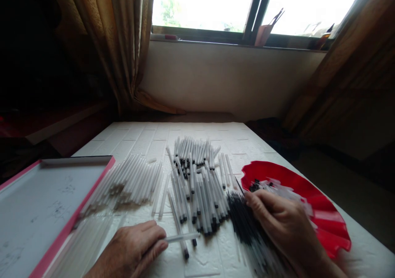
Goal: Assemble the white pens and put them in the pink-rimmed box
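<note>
My left hand [137, 245] is closed around one end of a clear pen barrel [182, 237], which points right across the white table. Just beyond it lies a heap of pens with black ends [205, 206], and a pile of clear barrels [135, 177] sits to the left. My right hand [277, 216] is over a bundle of black pen refills [247, 216], its thumb and fingers pinched on a thin dark refill [239, 185]. Behind that hand, a red wavy-edged plate [331, 216] holds small clear and black pen parts [285, 191], partly hidden.
A pink-edged white tray [33, 212] occupies the left side. More long clear tubes [83, 245] lie beside it, near the front edge. Another group of pens [193, 148] is farther back. A wall and window stand behind the table [132, 136].
</note>
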`<state>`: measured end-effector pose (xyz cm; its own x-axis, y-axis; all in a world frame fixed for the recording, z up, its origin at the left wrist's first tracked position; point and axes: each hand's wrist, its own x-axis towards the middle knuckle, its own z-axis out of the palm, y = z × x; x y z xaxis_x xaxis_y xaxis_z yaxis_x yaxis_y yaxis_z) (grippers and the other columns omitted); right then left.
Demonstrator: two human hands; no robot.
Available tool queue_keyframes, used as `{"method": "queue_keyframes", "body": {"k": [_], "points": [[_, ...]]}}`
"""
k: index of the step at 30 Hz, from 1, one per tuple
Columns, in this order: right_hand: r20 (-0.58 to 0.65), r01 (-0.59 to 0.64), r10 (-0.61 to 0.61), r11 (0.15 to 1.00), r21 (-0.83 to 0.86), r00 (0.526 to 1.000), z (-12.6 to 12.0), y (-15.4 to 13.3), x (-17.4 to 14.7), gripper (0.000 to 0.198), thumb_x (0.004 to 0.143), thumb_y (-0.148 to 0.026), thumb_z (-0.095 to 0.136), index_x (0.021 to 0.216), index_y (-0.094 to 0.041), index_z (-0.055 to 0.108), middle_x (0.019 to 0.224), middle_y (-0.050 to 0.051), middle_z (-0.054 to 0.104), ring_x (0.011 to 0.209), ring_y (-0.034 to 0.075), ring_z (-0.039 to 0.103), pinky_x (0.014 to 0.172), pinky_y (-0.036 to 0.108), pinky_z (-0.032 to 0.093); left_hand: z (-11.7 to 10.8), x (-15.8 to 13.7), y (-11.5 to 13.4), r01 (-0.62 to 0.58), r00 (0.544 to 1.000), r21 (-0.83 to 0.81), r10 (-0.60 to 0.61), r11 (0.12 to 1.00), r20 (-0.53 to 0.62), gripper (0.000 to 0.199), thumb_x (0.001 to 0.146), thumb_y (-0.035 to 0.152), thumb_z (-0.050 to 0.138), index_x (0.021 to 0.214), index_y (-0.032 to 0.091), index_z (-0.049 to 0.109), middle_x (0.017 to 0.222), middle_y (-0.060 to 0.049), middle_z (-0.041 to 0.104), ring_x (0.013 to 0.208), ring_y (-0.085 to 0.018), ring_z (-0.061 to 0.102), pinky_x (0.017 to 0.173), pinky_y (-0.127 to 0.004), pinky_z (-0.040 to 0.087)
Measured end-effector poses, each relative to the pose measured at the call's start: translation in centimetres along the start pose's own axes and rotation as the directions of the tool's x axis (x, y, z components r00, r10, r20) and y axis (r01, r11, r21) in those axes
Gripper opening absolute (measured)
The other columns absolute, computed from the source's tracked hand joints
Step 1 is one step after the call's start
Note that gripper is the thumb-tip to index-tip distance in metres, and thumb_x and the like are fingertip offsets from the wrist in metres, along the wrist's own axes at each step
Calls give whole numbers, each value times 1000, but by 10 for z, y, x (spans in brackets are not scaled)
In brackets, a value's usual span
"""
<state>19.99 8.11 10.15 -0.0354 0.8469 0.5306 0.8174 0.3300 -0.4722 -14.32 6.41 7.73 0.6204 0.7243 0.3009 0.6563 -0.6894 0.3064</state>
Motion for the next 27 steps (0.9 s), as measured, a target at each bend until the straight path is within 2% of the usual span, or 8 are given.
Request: {"method": "queue_keyframes", "body": {"k": [1,4,6,8,12,16,22,27], "points": [[92,82,-89,994,72,992,6,-11,-3,49,105,-45,49,63,-24,61,51,-3,59,43,13,56,47,23,42,0,0,0,-5,1000,-16,5,1000,-10,45,112,42,31,83,25,60,71,5,68,61,-10,69,56,-17,46],[351,220,-299,943,248,887,27,-35,-16,22,101,-26,53,92,-20,72,74,2,74,61,14,70,60,20,50,2,-2,-1,-24,999,-46,23,999,-30,41,112,42,33,87,26,61,72,6,68,62,-10,69,57,-17,45],[403,263,-370,918,297,837,39,-41,-24,17,96,-22,57,102,-18,73,78,4,77,62,15,72,59,20,50,2,-3,-1,-42,998,-52,40,998,-51,39,112,42,34,88,26,61,71,6,67,60,-10,68,56,-17,44],[393,287,-398,906,311,829,49,-40,-30,16,92,-18,60,97,-18,75,74,4,76,58,15,71,56,20,47,2,-2,-1,-50,998,-54,48,997,-38,38,112,42,36,88,26,61,72,6,67,60,-9,68,56,-17,44],[377,268,-388,904,334,841,57,-35,-34,14,86,-12,63,86,-19,74,70,2,76,58,15,71,55,19,45,8,-3,-5,-49,999,-77,49,996,-7,34,111,41,38,89,27,60,74,6,68,63,-10,68,57,-18,43],[419,220,-350,919,327,838,51,-37,-31,14,85,-11,62,81,-20,72,68,1,74,57,14,70,55,19,43,15,-7,-10,-37,999,-105,35,994,-22,34,111,42,37,91,27,60,75,6,67,64,-11,68,57,-20,42],[522,83,-205,965,248,828,29,-42,-21,18,91,-17,55,80,-22,68,69,-1,71,59,13,66,57,19,45,-1,-5,-9,35,999,-44,-35,998,2,34,110,41,40,89,27,64,76,5,70,67,-12,71,61,-19,48],[450,5,-98,979,205,888,16,-37,-11,21,95,-26,54,79,-23,67,65,-3,68,56,13,63,55,22,44,-10,-13,-26,87,970,82,-66,993,-233,29,108,49,43,104,29,63,87,5,77,75,-14,76,69,-19,55]]}}
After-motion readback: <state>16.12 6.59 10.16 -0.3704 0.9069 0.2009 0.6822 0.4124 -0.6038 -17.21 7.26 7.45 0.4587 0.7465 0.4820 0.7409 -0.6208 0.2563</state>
